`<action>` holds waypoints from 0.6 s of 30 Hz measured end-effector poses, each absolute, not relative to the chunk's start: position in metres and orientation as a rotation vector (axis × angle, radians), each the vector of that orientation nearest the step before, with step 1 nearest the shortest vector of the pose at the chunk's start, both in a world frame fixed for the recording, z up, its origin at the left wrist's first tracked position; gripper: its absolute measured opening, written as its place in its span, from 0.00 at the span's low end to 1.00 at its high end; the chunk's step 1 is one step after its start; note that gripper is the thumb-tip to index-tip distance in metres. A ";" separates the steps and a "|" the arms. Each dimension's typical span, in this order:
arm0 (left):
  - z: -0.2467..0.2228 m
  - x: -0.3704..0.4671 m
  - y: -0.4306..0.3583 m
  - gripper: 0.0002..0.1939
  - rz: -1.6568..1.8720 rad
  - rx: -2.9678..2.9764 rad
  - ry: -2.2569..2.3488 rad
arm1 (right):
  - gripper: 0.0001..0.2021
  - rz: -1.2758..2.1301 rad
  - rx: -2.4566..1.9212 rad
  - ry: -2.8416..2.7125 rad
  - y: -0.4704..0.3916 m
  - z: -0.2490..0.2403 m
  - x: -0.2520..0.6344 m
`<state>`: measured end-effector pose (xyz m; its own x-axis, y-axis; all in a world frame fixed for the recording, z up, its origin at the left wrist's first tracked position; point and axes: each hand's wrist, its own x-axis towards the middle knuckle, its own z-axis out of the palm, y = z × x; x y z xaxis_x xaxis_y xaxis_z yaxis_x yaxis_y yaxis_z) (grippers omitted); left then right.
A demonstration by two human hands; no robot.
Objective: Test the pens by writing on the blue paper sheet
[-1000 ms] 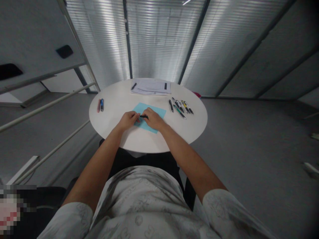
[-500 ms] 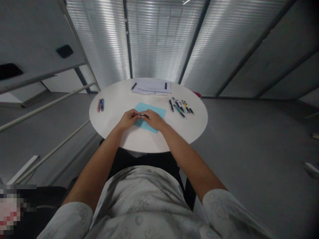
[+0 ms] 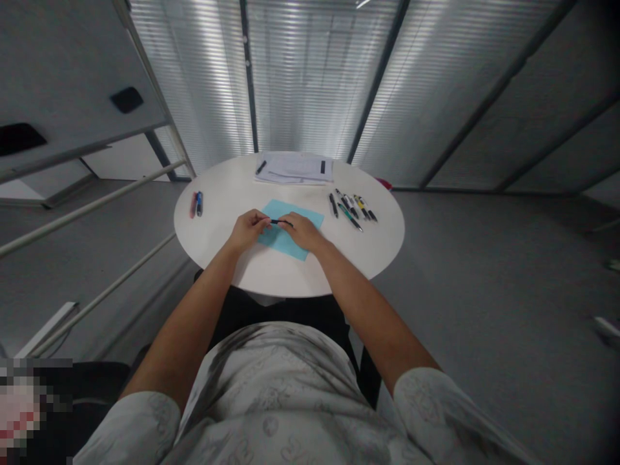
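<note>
A slim dark pen (image 3: 275, 221) lies crosswise between my two hands, just above a light blue sheet of paper (image 3: 290, 245). Its left end is pinched in the fingers of my left hand (image 3: 248, 228). My right hand (image 3: 301, 230) is closed round the other end, whose dark tip shows past the fingers. The blue sheet lies at a slant on the white round table (image 3: 261, 274), partly covered by both hands.
Several pens (image 3: 349, 217) lie in a loose group on the table's right side. A red marker (image 3: 192, 205) and a blue marker (image 3: 199, 204) lie at the left. Papers (image 3: 293, 169) are stacked at the far edge. White rails (image 3: 97, 194) stand left of the table.
My hands have drawn slightly apart, and more of the pen's dark middle shows between them. The pen stays held in both hands.
</note>
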<state>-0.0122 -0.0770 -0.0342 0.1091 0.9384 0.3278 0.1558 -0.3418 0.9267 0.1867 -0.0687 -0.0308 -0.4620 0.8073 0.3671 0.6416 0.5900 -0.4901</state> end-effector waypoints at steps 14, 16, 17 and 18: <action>-0.033 -0.013 -0.077 0.12 1.360 1.595 1.110 | 0.10 0.356 -1.100 -2.207 -0.067 -0.033 0.189; -0.032 -0.013 -0.077 0.12 1.364 1.591 1.106 | 0.10 0.350 -1.131 -2.195 -0.067 -0.033 0.188; -0.032 -0.013 -0.077 0.12 1.363 1.589 1.105 | 0.09 0.356 -1.154 -2.176 -0.068 -0.034 0.188; -0.032 -0.013 -0.078 0.11 1.364 1.588 1.107 | 0.10 0.363 -1.178 -2.155 -0.068 -0.034 0.188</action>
